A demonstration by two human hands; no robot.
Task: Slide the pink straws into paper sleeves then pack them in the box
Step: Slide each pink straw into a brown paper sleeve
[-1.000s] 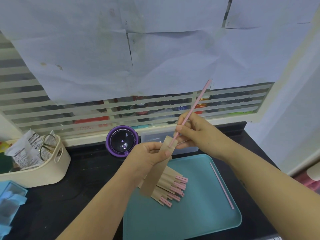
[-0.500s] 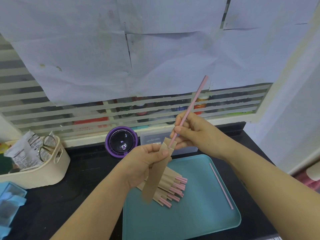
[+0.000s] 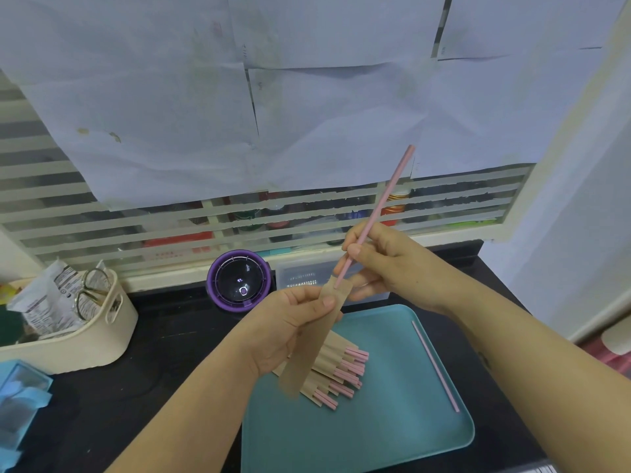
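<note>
My left hand (image 3: 290, 327) grips a brown paper sleeve (image 3: 312, 343) that hangs down over the teal tray (image 3: 386, 435). My right hand (image 3: 386, 264) pinches a long pink straw (image 3: 382, 203), tilted up to the right, with its lower tip at the sleeve's open top. A pile of sleeved straws (image 3: 336, 373) with pink ends showing lies on the tray, partly behind the held sleeve. One bare pink straw (image 3: 435, 367) lies along the tray's right side. A clear plastic box (image 3: 300, 276) stands behind my hands, mostly hidden.
A purple round lidded container (image 3: 239, 279) stands behind the tray. A cream basket (image 3: 99, 339) with packets and scissors sits at the left on the black counter (image 3: 170, 339). Blue plastic items (image 3: 17, 401) lie at the lower left. Papers cover the slatted window behind.
The straw's lower tip has come down to the sleeve's mouth, and its top end has dropped slightly. Both hands have stayed nearly in place.
</note>
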